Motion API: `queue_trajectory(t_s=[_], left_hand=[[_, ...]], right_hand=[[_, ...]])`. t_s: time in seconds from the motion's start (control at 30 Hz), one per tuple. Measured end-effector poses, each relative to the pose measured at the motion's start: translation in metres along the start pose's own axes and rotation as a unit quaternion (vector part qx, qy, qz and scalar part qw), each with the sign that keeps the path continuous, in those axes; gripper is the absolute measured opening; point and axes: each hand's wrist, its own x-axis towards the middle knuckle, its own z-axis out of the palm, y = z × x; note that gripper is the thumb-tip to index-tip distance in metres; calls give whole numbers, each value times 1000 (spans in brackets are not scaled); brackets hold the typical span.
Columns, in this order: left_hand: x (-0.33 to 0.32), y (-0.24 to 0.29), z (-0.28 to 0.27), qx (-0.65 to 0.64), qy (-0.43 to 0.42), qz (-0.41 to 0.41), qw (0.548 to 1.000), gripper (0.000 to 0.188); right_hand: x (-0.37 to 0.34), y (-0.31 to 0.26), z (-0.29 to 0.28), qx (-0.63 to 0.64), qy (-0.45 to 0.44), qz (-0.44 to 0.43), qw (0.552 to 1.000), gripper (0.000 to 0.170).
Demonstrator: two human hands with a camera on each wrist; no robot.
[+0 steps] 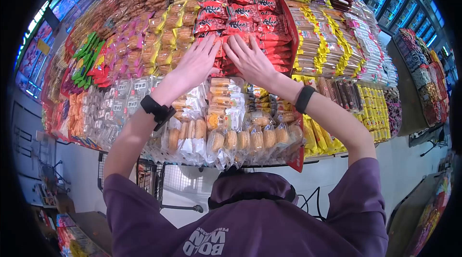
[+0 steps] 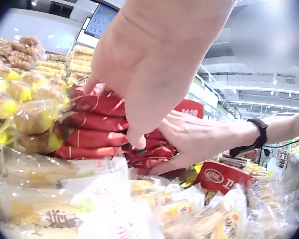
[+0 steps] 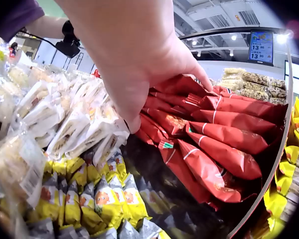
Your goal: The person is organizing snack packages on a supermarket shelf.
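Observation:
Both hands lie on stacked red snack packets [image 1: 240, 12] in the middle of the display. My left hand [image 1: 196, 62] reaches over the near left part of the stack, its fingers extended forward. In the left wrist view its thumb comes down along the front of the red packets [image 2: 92, 122]. Close beside it, my right hand [image 1: 252, 62] rests on the same stack with fingers spread. From the right wrist, the right hand [image 3: 132, 64] has fingertips on top of the packets [image 3: 224, 134] and its thumb low at their near side. Each palm's underside is partly hidden.
Wrapped pastries [image 1: 226, 98] fill the row nearest the body. Bagged round cakes [image 1: 166, 40] border the red stack on the left. A red divider [image 1: 291, 31] runs along its right, beside yellow-wrapped snacks [image 1: 332, 35]. Small yellow packets [image 3: 109, 199] sit in front of the stack.

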Motion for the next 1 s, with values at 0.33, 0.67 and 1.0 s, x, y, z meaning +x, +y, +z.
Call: queue_trajectory(t_s=[0.33,0.67,1.0], left_hand=[[9,-16,13,-22,-17,21,999,72],[0,-8,-13,-69,9,-11,998,94],[6,-4,-29,-118,13,-4,993,85]], right_hand=[[2,12,7,-1,-26,-17,1000,96],[56,91,-13,170,4,53,984,46],[105,164,37,314,-212,92,921,65]])
